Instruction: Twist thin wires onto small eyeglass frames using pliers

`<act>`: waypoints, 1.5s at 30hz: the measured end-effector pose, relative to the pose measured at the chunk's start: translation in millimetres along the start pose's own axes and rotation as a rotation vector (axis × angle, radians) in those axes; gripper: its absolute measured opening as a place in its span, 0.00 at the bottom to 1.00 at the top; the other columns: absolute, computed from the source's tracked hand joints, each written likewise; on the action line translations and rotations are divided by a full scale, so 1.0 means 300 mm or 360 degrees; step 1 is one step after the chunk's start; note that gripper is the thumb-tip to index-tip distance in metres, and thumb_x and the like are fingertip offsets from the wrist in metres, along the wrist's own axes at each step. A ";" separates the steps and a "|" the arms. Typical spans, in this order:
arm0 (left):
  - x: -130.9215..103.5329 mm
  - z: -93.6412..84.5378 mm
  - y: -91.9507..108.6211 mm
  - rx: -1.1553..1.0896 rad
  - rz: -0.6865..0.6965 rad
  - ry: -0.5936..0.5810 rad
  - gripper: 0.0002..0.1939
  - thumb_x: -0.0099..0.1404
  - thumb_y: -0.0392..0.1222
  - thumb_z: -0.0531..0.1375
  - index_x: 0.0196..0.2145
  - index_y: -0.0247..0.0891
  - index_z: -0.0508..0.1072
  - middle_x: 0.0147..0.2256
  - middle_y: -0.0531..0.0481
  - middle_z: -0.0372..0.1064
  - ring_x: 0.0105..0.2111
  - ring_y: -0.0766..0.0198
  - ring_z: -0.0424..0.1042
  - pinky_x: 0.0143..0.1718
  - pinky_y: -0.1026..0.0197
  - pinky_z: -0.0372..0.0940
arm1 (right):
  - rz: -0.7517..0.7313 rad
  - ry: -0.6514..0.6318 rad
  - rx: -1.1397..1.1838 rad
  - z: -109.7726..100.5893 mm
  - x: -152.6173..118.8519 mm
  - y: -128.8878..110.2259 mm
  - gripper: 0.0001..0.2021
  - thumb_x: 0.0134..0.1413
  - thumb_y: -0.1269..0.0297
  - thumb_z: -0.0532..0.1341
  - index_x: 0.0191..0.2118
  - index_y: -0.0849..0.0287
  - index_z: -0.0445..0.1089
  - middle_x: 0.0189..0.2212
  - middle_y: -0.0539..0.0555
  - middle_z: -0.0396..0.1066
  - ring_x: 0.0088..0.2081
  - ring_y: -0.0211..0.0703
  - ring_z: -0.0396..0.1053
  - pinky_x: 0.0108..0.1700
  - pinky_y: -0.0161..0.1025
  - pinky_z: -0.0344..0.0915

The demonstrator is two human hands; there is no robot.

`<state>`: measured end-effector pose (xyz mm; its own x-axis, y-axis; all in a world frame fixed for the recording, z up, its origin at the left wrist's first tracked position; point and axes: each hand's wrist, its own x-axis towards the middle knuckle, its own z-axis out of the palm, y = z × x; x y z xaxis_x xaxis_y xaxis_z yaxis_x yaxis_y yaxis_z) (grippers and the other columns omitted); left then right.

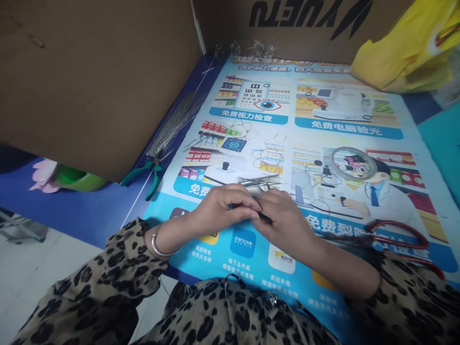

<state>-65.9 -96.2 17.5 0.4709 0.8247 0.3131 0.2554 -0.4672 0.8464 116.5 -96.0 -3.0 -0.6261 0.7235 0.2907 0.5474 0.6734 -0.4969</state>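
Holding a slim dark piece (265,218) between them, the left hand (233,203) and right hand (278,211) meet low over a printed sheet (161,211), fingers curled in and pinched narrow; its full shape is covered by the fingers. This piece looks to be mid-handling, neither finished nor set down. Just beyond the fingertips lies a small pile of dark thin strips (260,182), apparently waiting their turn. Farther out, several bent wires (268,155) lie loosely on the sheet and seem to have been shaped, while a bundle of straight wires (172,124) at the left looks unworked; how many are left cannot be counted. Teal-handled pliers (156,179) rest beside that bundle, and red-handled scissors (398,235) lie by the right forearm. Of the containers, a green bowl (84,179) sits on the blue tabletop (79,220) next to a pink object (45,175), partly hidden behind a cardboard panel (89,86), so its contents cannot be told. A yellow bag (398,52) slumps at the far right, its inside out of sight.
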 end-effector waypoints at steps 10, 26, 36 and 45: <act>0.000 -0.025 0.033 0.0042 -0.0064 -0.0058 0.09 0.64 0.39 0.56 0.32 0.34 0.74 0.31 0.48 0.74 0.32 0.68 0.72 0.35 0.67 0.66 | -0.0031 0.0033 0.0096 -0.013 -0.001 0.008 0.05 0.56 0.67 0.55 0.30 0.59 0.65 0.27 0.52 0.67 0.33 0.43 0.63 0.36 0.41 0.59; 0.283 -0.423 -0.239 0.1844 -0.1061 -0.0131 0.13 0.59 0.42 0.54 0.35 0.38 0.76 0.39 0.43 0.74 0.38 0.55 0.71 0.34 0.59 0.61 | -0.0113 -0.0052 -0.0166 -0.320 -0.071 0.092 0.06 0.54 0.57 0.57 0.37 0.49 0.67 0.32 0.50 0.72 0.35 0.42 0.70 0.34 0.40 0.69; 0.279 -0.430 -0.276 0.1728 -0.0945 -0.0055 0.10 0.58 0.42 0.56 0.35 0.39 0.75 0.37 0.45 0.73 0.37 0.57 0.69 0.33 0.60 0.58 | -0.0334 -0.0234 -0.0482 -0.295 -0.100 0.163 0.07 0.56 0.61 0.54 0.36 0.53 0.69 0.29 0.55 0.72 0.29 0.45 0.70 0.24 0.41 0.67; 0.242 -0.451 -0.240 0.1733 -0.0934 0.0018 0.12 0.59 0.44 0.55 0.37 0.38 0.74 0.38 0.45 0.73 0.36 0.59 0.69 0.34 0.61 0.59 | -0.0287 -0.0180 -0.0358 -0.256 -0.118 0.206 0.05 0.54 0.62 0.56 0.36 0.50 0.69 0.33 0.55 0.72 0.34 0.48 0.71 0.28 0.43 0.66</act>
<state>-164.3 40.4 37.6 0.0419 0.9990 0.0156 0.9971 -0.0428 0.0623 215.2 -68.5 18.9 -0.7751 0.5764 0.2588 0.5233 0.8151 -0.2485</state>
